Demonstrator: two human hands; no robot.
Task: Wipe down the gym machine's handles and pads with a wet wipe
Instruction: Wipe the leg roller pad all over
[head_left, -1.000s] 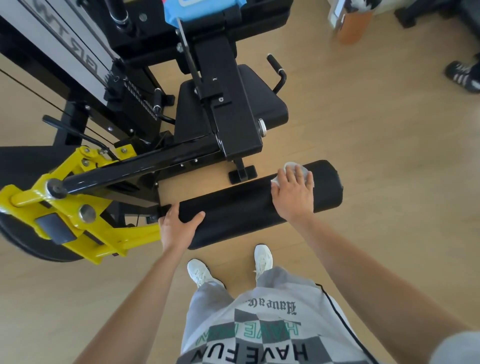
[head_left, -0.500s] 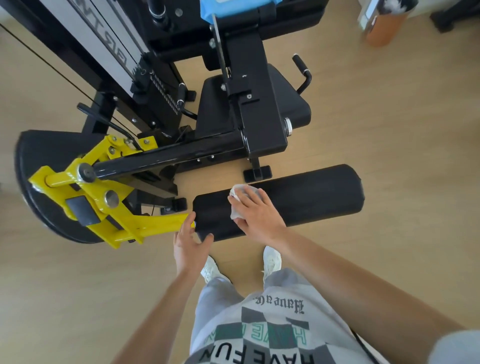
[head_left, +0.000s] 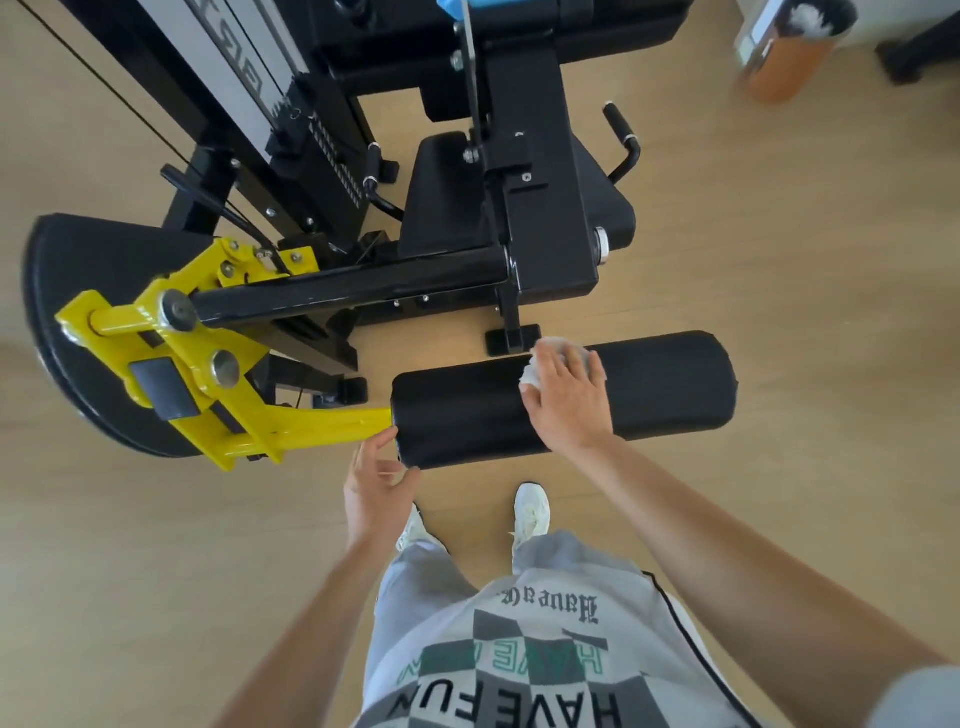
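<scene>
While the wet wipe (head_left: 534, 370) is pressed on the roller pad (head_left: 670, 384) under the flat-fingered right grip (head_left: 566, 400), left grip (head_left: 375, 483) held wide, strokes either side of it seem called for.

A crumpled white wet wipe (head_left: 535, 364) lies on the middle of the black cylindrical roller pad (head_left: 665, 387), which juts sideways from a yellow arm (head_left: 291, 431).

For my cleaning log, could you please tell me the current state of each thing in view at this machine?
roller pad: horizontal, wipe pressed on its top near the middle.
wet wipe: bunched, under the right hand's fingers.
right hand: fingers spread, pressing the wipe onto the pad.
left hand: open, at the pad's left end.
yellow arm: meets the pad's left end.
side handle: untouched.
</scene>
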